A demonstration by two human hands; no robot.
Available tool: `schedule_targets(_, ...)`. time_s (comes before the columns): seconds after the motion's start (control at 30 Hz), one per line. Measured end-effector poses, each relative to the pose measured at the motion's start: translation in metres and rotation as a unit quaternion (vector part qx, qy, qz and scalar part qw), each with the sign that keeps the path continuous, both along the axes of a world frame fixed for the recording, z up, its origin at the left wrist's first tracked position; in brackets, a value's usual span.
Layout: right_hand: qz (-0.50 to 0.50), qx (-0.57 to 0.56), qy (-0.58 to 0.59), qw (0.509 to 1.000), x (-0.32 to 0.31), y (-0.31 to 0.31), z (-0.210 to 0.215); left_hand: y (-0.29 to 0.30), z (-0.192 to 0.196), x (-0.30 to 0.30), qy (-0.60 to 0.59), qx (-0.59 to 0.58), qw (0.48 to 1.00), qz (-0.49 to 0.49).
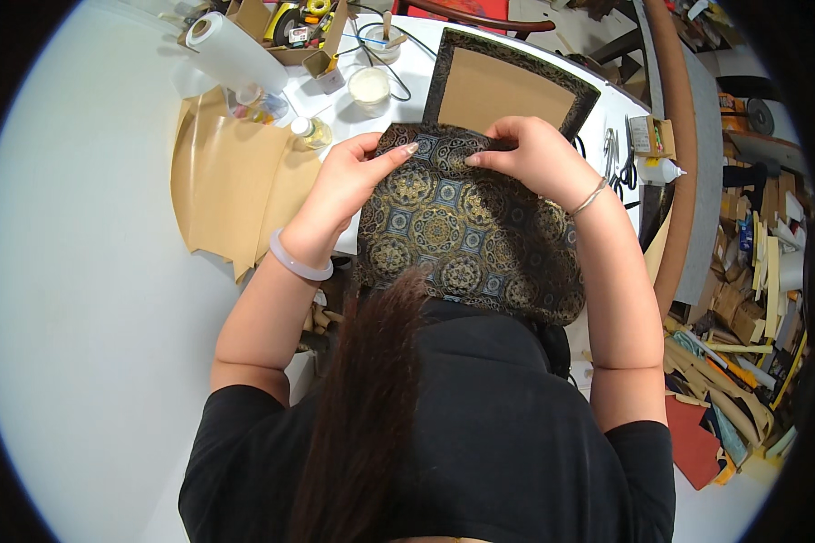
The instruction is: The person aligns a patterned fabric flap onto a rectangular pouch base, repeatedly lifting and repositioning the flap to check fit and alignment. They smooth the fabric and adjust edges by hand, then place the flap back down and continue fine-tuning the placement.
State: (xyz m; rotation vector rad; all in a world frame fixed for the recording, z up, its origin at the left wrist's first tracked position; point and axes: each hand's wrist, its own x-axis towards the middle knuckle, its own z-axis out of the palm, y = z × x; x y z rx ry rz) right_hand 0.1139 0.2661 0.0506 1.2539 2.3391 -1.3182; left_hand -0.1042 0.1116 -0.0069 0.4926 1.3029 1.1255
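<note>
A piece of dark brocade fabric (439, 226) with gold and blue medallions spreads from the table edge toward my body. Whether a stiff panel lies under it cannot be seen. My left hand (360, 172) pinches its upper left edge, thumb on top and fingers mostly hidden beneath. Farther right along the same edge, my right hand (527, 156) grips the cloth between thumb and bent fingers. Just beyond it lies a shallow rectangular tray or lid (516, 86), brown board inside and matching brocade round its rim.
Brown paper sheets (235, 172), a small glass bottle (311, 132), a tub of white paste (369, 89) and a plastic film roll (235, 50) stand left. Scissors (618, 158) and a white squeeze bottle (659, 171) lie right. A cardboard box (303, 32) holds tapes.
</note>
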Motion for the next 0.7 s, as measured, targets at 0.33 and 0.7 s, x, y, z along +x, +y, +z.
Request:
schedule_targets(0.33, -0.018, 0.034, 0.006, 0.999, 0.0, -0.002, -0.002, 0.001, -0.004, -0.001, 0.014, 0.003, 1.0, -0.013)
schedule_targets(0.7, -0.023, 0.024, -0.009, 0.999, -0.003, -0.001, -0.009, 0.005, -0.01, 0.0, 0.051, -0.011, 0.999, -0.003)
